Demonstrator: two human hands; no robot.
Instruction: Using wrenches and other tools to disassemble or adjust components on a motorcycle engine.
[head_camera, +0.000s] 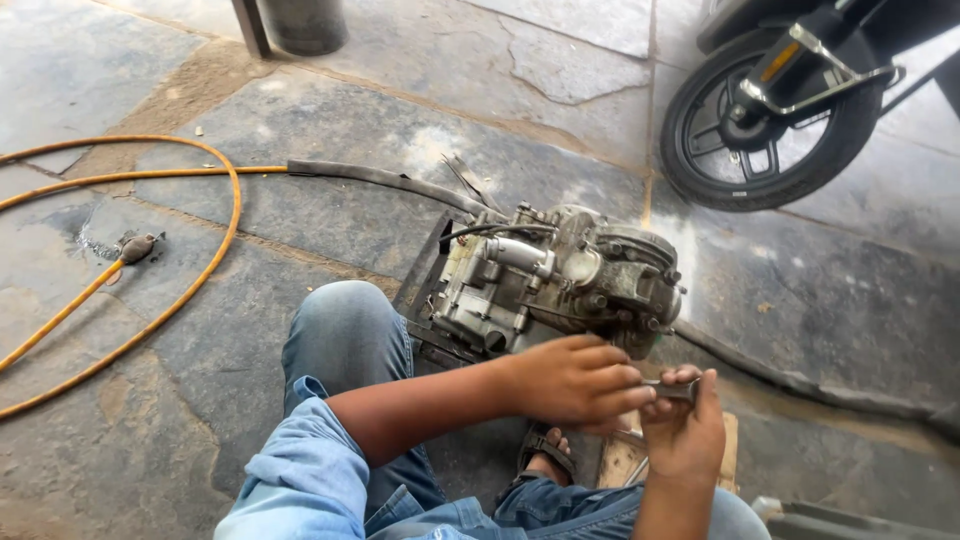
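Grey metal, a small slim tool or part (672, 388), sits pinched between our left hand (575, 380) and right hand (685, 430), fingers pressed together on it, just in front of the grimy grey motorcycle engine (555, 280). We judge it is being readied; working it into the engine calls for a steady aim. Cracked stone floor (300, 110) carries an orange hose (215, 250), with a black scooter wheel (765, 125) parked beyond.

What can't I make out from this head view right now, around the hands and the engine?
- Small metal part: mostly covered by the fingers of the left hand and right hand; its kind is unclear.
- Engine: its underside and near face are hidden by the left hand and a knee.
- Scooter wheel: cut off by the top edge.
- Orange hose: its ends run off the left edge.
- Foot in sandal: partly hidden under the forearm.
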